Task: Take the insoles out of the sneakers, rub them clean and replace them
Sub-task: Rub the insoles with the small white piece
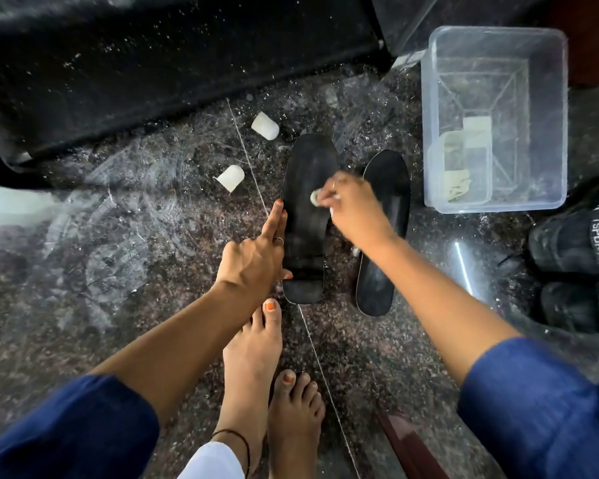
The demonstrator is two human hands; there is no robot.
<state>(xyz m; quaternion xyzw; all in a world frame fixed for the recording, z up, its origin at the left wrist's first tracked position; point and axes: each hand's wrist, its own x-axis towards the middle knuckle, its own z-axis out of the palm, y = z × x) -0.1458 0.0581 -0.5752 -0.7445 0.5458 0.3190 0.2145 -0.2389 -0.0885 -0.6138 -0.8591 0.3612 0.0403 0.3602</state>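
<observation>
Risk: the left insole (306, 216), flat on the floor (118, 254), may skid under your rubbing, since only your left hand (256, 250) steadies its edge.
Left hand: fingers straight, pressing its side.
Right hand (353, 209): fingers pinching a small white wad (314, 198) against it.
Second insole (381, 233): just beside, untouched.

I can read white capitals on a strap across the upper sneaker (574, 243): "SPORTSP", cut off at the edge. The lower sneaker (581, 305) carries "SPORT" on its strap, the rest blurred.
</observation>
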